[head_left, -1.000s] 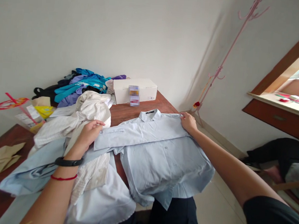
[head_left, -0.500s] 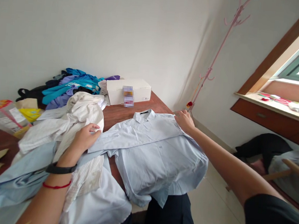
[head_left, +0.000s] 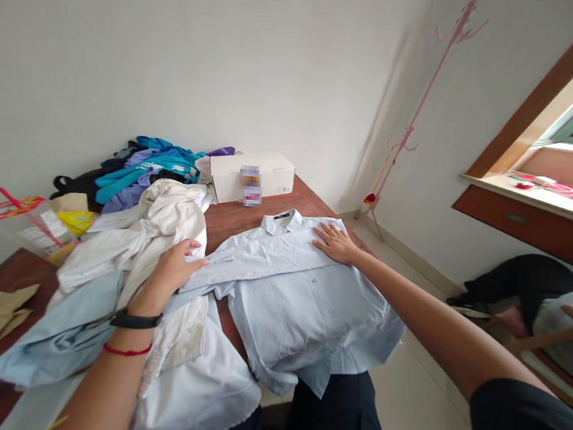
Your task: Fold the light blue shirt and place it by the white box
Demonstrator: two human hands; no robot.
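Note:
A light blue collared shirt [head_left: 285, 288] lies on the wooden table, sleeve folded across its front towards the left, hem hanging over the near edge. My left hand [head_left: 179, 264] is at the end of that sleeve, its thumb over the cloth and its fingers curled, pinching the cuff. My right hand [head_left: 335, 243] rests flat on the shirt near the shoulder, fingers spread. Beside my left hand, a white striped garment [head_left: 171, 211] lies crumpled, with another light blue garment [head_left: 63, 332] nearer to me.
A white box [head_left: 275, 174] stands at the table's back, right of a pile of dark and blue clothes [head_left: 171, 158]. A clear container with a red-and-yellow fan-like item [head_left: 9, 207] is at left. A pink coat stand [head_left: 427, 100] rises in the corner. The brown table [head_left: 231, 218] shows between garments.
My right hand has gone from the shirt's far shoulder edge inward onto the cloth, and its fingers have spread flat. My left hand stays at the sleeve end. The view has shifted slightly.

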